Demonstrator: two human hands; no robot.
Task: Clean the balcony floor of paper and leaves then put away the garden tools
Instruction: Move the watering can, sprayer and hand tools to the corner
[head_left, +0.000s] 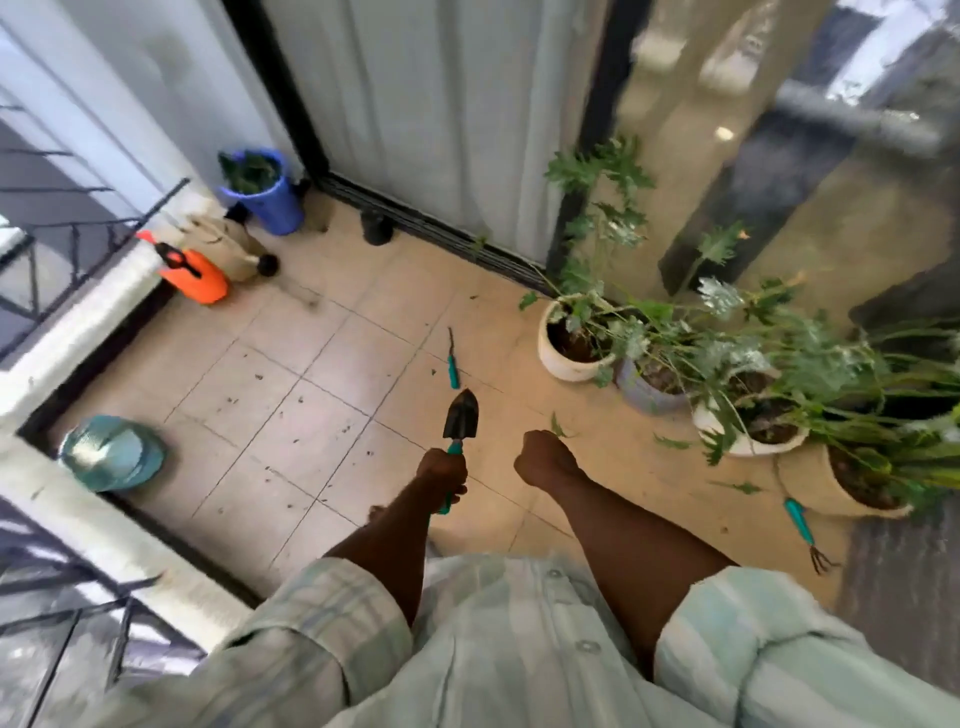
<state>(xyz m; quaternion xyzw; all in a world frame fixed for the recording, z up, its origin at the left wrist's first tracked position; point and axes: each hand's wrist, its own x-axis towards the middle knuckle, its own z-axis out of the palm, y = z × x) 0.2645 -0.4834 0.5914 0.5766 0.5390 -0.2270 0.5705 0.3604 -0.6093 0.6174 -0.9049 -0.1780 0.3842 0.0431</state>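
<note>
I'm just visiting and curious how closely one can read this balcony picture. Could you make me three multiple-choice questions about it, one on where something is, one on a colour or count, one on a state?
1. Where does the orange plastic spray bottle stand?
A. Among the potted plants
B. On the tiled floor near the railing wall, beside the blue bucket
C. In the person's hand

2. How many teal-handled garden tools lie loose on the floor?
A. None
B. Two
C. Five

3. What is the left hand doing?
A. Gripping the black-bladed trowel with the teal handle
B. Resting flat on the floor
C. Holding a pot

Answers: B, the bottle stands at the far left by the low wall. B, a thin tool lies mid-floor and a small rake lies near the beige pot. A, the fingers curl round the trowel's handle, blade pointing away.
</note>
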